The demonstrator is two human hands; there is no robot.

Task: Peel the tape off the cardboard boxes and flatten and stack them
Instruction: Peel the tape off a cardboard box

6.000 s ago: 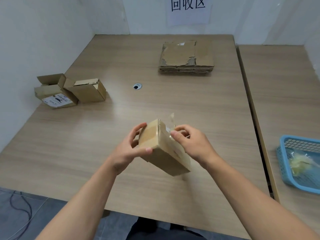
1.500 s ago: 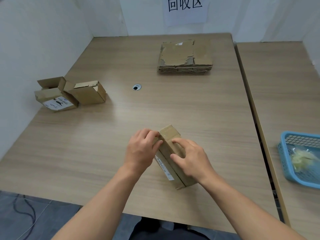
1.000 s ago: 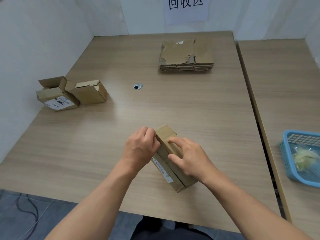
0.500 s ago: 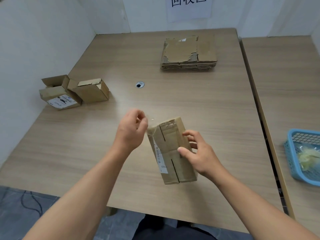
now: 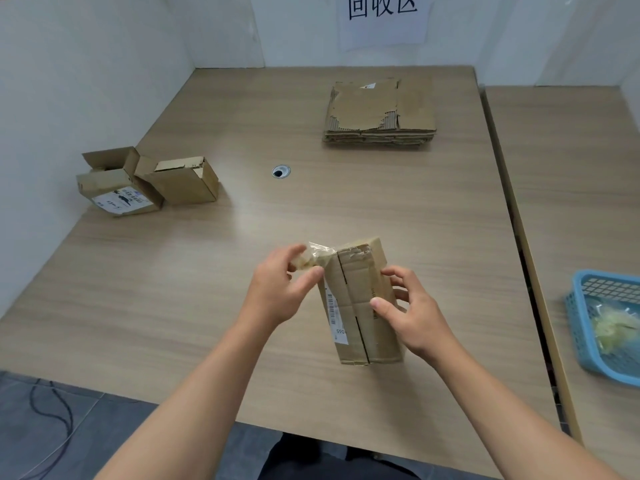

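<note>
The box [image 5: 360, 303] is a long, narrow carton of plain brown cardboard, stood on end between the two hands. A dark seam runs down the middle of its near face. A white barcode label lies along its left edge, and the cardboard is scuffed and torn at the upper corner. Whether its lower end touches the table [image 5: 207, 289] cannot be told.

One strip of clear tape [image 5: 317, 256], crumpled and cloudy, runs from that torn corner to the left hand [image 5: 280, 292]. The fingers [image 5: 294, 252] and thumb there are curled in and pinch the tape just left of the box top. The right hand [image 5: 412, 317] grips the box on its right side. Its thumb presses the near face and its fingers [image 5: 394, 273] curl round the far edge.

Well beyond the left fingers and off to their left, two small boxes sit touching by the wall. One is an open box [image 5: 117, 188] with a white label, and the other is a plain box [image 5: 183, 183] with its flaps up. Far ahead of the right fingers lies one stack of flattened cardboard [image 5: 379, 112]. Between that stack and the two boxes is one round cable hole [image 5: 281, 171]. Well to the right of the right fingers, on a second table [image 5: 571, 168], one blue basket [image 5: 585, 327] holds a wad of tape scraps [image 5: 616, 327]. One paper sign [image 5: 382, 19] hangs on the back wall.
</note>
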